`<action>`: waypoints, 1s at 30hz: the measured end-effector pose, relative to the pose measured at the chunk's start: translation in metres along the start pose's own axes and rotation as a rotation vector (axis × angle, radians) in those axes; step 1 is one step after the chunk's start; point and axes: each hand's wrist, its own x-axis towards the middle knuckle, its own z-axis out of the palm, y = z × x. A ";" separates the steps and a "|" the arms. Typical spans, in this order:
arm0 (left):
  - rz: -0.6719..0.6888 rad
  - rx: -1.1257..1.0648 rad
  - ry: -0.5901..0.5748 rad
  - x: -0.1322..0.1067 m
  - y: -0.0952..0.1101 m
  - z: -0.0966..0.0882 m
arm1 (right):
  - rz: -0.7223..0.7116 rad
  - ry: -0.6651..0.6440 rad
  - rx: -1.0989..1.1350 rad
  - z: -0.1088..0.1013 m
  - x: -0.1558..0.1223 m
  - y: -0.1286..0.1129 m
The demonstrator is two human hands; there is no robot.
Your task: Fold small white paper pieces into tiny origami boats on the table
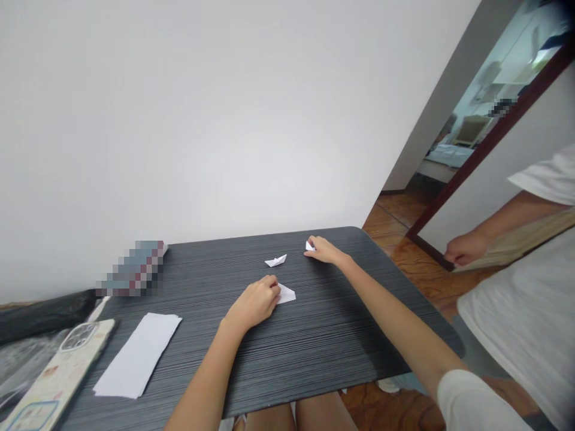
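Note:
My left hand is closed over the left end of a folded white paper near the middle of the dark table. Beyond it, a small folded paper boat lies by itself, touched by neither hand. Toward the far right part of the table, my right hand pinches another small folded white paper. Its fingers cover most of that piece, so its full shape is hidden.
White paper sheets lie stacked at the left. A phone in a patterned case, a blurred book-like object and a black bundle are farther left. Another person stands beside the table at right. A white wall borders its far edge.

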 end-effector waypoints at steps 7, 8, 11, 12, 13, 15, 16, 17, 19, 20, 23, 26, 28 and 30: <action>-0.002 -0.012 -0.005 0.000 0.002 -0.003 | -0.001 0.064 -0.090 -0.007 -0.013 -0.022; -0.004 -0.015 -0.005 0.000 0.002 -0.003 | -0.080 0.061 -0.074 -0.007 -0.014 -0.032; -0.012 -0.021 -0.004 0.000 0.002 -0.003 | -0.322 0.008 -0.050 0.000 -0.009 -0.065; -0.015 -0.021 -0.005 0.000 0.002 -0.003 | -0.359 -0.005 -0.052 0.003 -0.007 -0.074; -0.018 -0.022 -0.007 0.000 0.002 -0.002 | -0.370 -0.014 -0.057 0.007 -0.004 -0.080; -0.020 -0.024 -0.013 0.001 0.002 -0.002 | -0.357 -0.025 -0.078 0.015 0.001 -0.087; -0.021 -0.025 -0.015 0.001 0.002 -0.002 | -0.342 -0.013 -0.087 0.017 0.002 -0.087; -0.019 -0.025 -0.017 0.001 0.002 -0.002 | -0.326 0.003 -0.093 0.019 0.003 -0.084; -0.017 -0.024 -0.020 0.002 0.003 -0.002 | -0.300 0.034 -0.099 0.020 0.002 -0.076; -0.017 -0.023 -0.021 0.002 0.003 -0.002 | -0.288 0.047 -0.102 0.020 0.001 -0.070; -0.011 -0.019 -0.017 0.002 0.003 -0.002 | -0.243 0.085 -0.125 0.016 -0.004 -0.055; -0.001 -0.018 -0.008 0.001 0.003 -0.004 | -0.199 0.111 -0.143 0.011 -0.008 -0.047; -0.008 -0.028 -0.008 0.001 0.003 -0.004 | -0.190 0.127 -0.128 0.007 -0.011 -0.048; -0.016 -0.047 -0.008 0.001 0.003 -0.005 | -0.203 0.163 -0.069 0.002 -0.018 -0.054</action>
